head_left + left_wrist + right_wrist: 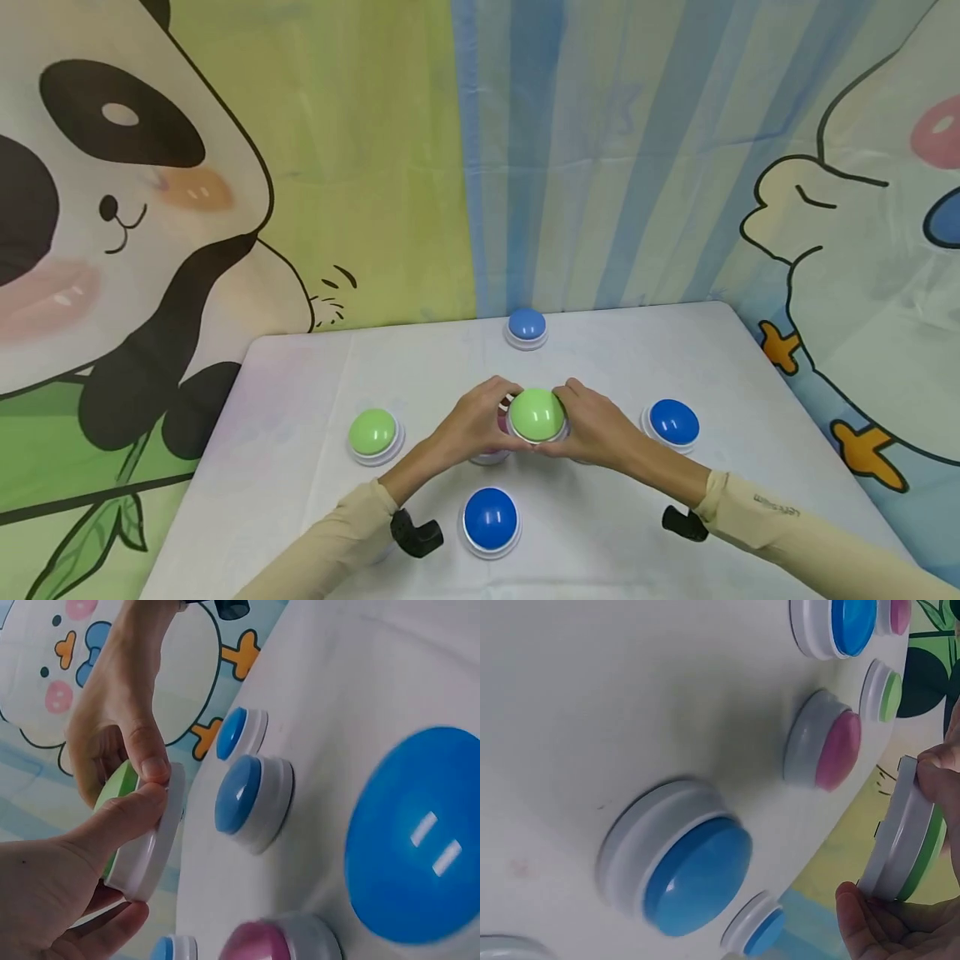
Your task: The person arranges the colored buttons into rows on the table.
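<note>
A round push button with a green dome (537,414) and white base is held up over the table by both hands. My left hand (480,414) grips its left side, thumb and fingers at the white rim. On the opposite side my right hand (596,425) pinches the rim the same way. Seen from the left wrist, the button's white base (146,851) is tilted on edge, clear of the tabletop. Below stand a pink button (840,750) and a blue button (697,877), mostly hidden behind the hands in the head view.
On the white table (600,350) stand more buttons: green (372,432) at left, blue (674,422) at right, blue (527,325) at the back and blue (491,520) in front. Another pink button (901,615) shows in the right wrist view. Cartoon-printed curtains (375,167) hang behind.
</note>
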